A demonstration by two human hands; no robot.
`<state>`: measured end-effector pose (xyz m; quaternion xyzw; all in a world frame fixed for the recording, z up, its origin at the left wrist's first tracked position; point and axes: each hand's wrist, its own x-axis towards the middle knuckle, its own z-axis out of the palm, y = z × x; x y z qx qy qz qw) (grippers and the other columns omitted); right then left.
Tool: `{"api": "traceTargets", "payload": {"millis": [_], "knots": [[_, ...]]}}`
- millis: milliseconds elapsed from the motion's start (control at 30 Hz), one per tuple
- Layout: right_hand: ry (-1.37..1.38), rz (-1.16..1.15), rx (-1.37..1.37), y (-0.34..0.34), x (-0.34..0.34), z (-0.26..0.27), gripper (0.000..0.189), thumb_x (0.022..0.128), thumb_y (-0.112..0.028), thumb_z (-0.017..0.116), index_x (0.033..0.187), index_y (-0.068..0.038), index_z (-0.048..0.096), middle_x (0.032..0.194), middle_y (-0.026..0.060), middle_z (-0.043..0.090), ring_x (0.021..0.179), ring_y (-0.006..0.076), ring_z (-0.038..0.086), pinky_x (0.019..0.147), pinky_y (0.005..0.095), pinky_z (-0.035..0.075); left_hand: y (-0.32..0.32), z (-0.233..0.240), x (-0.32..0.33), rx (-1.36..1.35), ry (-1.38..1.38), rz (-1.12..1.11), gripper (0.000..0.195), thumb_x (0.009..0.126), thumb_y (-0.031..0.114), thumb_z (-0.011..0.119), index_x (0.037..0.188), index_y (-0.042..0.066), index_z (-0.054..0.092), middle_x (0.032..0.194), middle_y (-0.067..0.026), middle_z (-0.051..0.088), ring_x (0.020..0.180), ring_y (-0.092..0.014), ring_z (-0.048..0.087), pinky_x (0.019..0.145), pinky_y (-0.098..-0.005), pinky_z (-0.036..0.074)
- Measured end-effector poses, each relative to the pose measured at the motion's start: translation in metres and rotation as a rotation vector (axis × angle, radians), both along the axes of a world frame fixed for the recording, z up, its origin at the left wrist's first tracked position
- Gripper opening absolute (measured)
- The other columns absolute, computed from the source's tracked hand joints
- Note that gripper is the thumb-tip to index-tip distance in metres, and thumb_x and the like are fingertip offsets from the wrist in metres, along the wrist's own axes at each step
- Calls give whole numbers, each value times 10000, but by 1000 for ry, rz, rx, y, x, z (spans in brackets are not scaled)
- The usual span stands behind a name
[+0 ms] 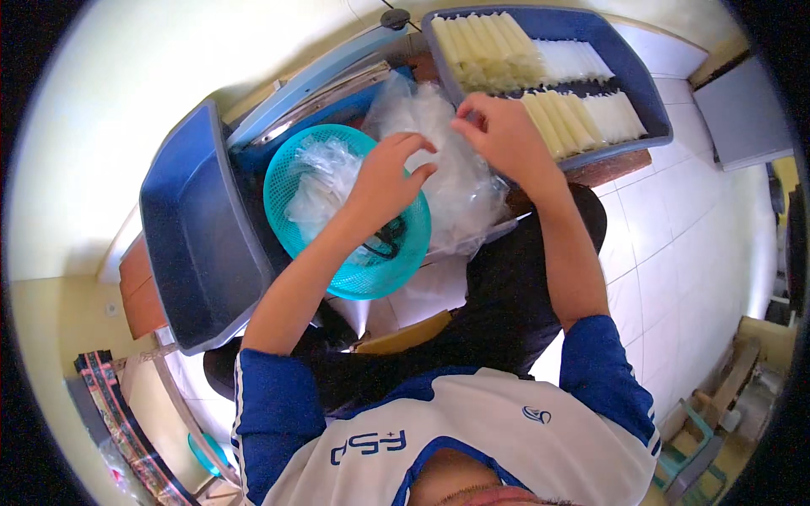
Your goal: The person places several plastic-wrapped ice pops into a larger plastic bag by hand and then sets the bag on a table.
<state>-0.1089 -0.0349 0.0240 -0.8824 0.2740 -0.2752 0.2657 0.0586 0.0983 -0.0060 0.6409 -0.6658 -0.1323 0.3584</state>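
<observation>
My left hand (395, 177) hovers above the right part of a turquoise plastic basket (354, 288), its thumb and fingers apart. Inside the basket lie crumpled clear plastic bags (323, 183) and a small black item (386, 240). My right hand (493, 129), fingers curled and the thumb apart from them, is over a heap of clear plastic bags (436, 171), near the left edge of a dark blue tray (633, 69). Rows of slim filled plastic tubes, yellowish (493, 44) and white (573, 60), lie in that tray. I see nothing held in either hand.
A deep blue bin (209, 253) stands left of the basket. Behind the basket lean a light blue plastic piece (316, 82) and flat boards. My legs in black trousers are below the work area, over a tiled floor (683, 253). A grey box-like object (743, 114) stands at the right.
</observation>
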Motion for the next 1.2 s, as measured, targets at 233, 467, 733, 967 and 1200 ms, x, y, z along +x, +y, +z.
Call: {"api": "traceTargets", "payload": {"millis": [233,467,733,967,1200], "knots": [[-43,243,-45,73,46,-29,223,831,-179,682,1010,-54,630,904,146,657,793,323,644,708,418,506,114,31,31,99,17,204,277,785,112,721,1054,79,661,1179,-112,645,1130,-315,589,973,-400,450],[-8,466,53,136,82,-30,321,844,-155,663,1142,-53,602,1100,177,624,993,365,607,870,415,488,195,39,53,31,-80,442,339,783,94,724,1113,83,649,1242,-129,605,1149,-333,562,975,-410,451],[-240,690,151,189,177,-15,513,814,-133,678,1281,-21,497,1168,226,576,1087,410,559,935,454,464,259,56,86,-54,-239,578,510,767,78,740,1255,97,593,1345,-141,540,1211,-354,523,1013,-425,437],[-91,598,28,211,256,-44,701,803,-183,734,1389,-9,391,1321,240,485,1217,376,498,1014,416,424,309,44,110,125,-165,449,731,747,184,779,1405,141,464,1454,-163,427,1280,-377,463,1056,-436,400],[-52,365,152,235,287,-68,797,793,-71,635,1448,93,212,1471,335,277,1348,453,341,1103,436,328,327,32,119,330,6,332,666,894,326,624,1478,171,343,1402,-223,458,1241,-415,488,1023,-450,419]]}}
